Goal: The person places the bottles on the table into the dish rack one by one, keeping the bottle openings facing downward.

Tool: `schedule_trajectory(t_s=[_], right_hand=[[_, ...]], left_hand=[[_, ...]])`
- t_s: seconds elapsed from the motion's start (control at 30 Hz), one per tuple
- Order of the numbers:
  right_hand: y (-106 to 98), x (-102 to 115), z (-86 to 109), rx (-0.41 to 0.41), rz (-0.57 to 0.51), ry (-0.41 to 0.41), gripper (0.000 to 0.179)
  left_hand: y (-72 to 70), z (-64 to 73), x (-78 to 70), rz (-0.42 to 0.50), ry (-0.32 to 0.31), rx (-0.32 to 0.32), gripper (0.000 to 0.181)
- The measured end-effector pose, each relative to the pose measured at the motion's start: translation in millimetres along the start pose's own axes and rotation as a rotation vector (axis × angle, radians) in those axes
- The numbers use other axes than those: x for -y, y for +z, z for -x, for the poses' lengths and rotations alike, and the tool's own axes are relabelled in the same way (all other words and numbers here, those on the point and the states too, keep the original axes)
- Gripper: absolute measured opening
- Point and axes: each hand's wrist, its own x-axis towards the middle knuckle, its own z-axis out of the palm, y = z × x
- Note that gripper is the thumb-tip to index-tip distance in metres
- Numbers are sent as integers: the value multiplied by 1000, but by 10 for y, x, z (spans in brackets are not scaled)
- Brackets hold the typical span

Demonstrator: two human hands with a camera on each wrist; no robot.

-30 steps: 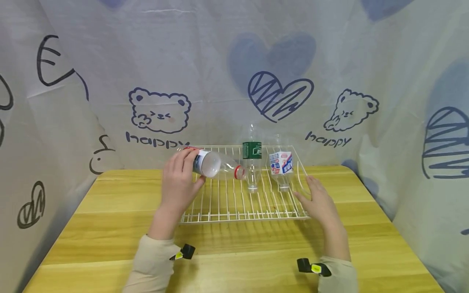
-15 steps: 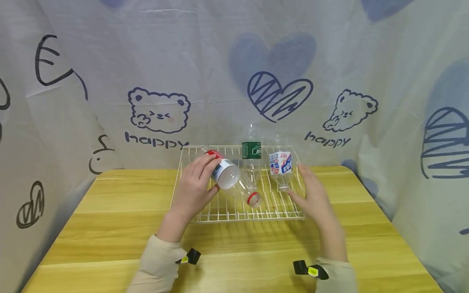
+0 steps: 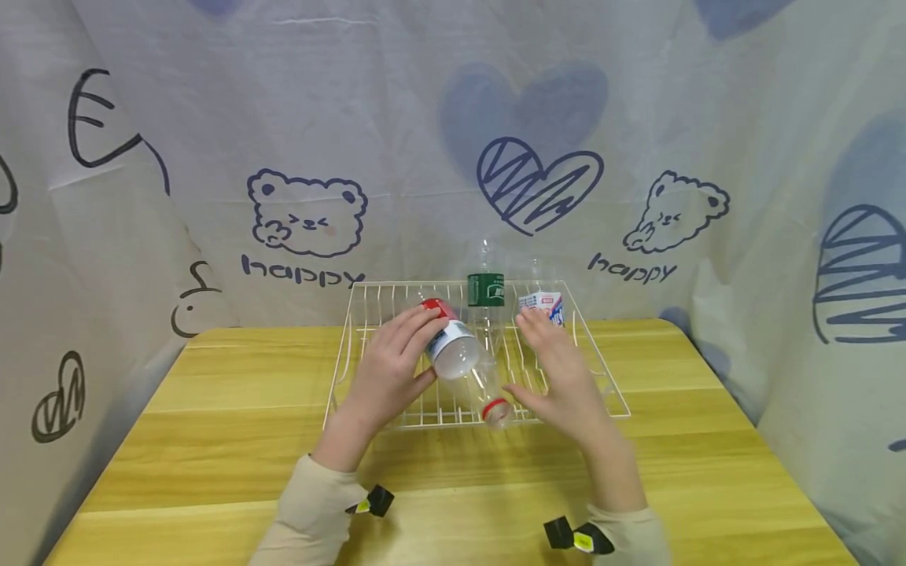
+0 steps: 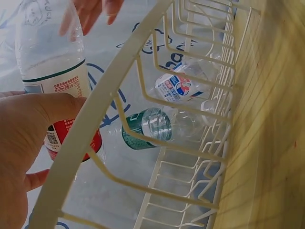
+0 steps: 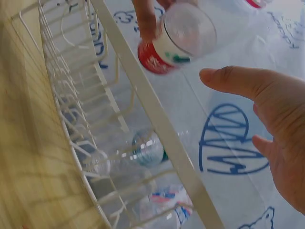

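My left hand (image 3: 392,362) grips a clear plastic bottle with a red and white label (image 3: 447,336). The bottle tilts over the wire rack (image 3: 598,348), its red-ringed neck pointing down toward the front right. Close to that neck is my right hand (image 3: 562,377), fingers extended and thumb apart, holding nothing. In the right wrist view its thumb is separate from the bottle (image 5: 188,36). Two more bottles stand neck-down in the rack: one with a green label (image 3: 486,291), and one with a white, blue and red label (image 3: 546,300), partly hidden behind my right hand.
The white rack stands on a yellow wood-grain table (image 3: 212,440). A pale curtain (image 3: 410,141) with drawn hearts and bears hangs behind and at both sides. Black wrist devices sit on the left sleeve (image 3: 300,511) and the right sleeve (image 3: 633,534).
My left hand has moved right with the bottle, whose neck has swung down toward the front. My right hand has moved left from the rack's right side toward the bottle's neck.
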Motion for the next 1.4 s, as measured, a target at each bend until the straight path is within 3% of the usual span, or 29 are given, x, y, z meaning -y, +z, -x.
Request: schedule_trajectory(t_s=[0.1, 0.43, 0.7, 0.97, 1.4], right_hand=[[18, 79, -39, -9, 3, -41, 89], [25, 312, -104, 55, -36, -47, 84], [96, 423, -121, 71, -42, -90, 93], [150, 477, -130, 89, -54, -140, 90], [170, 534, -152, 71, -30, -164, 82]], left_hand=[[13, 4, -6, -1, 5, 14, 69], [40, -6, -25, -5, 42, 5, 71], [52, 1, -27, -18, 43, 16, 71], [60, 2, -27, -4, 56, 9, 73], [38, 11, 40, 79, -36, 23, 73]])
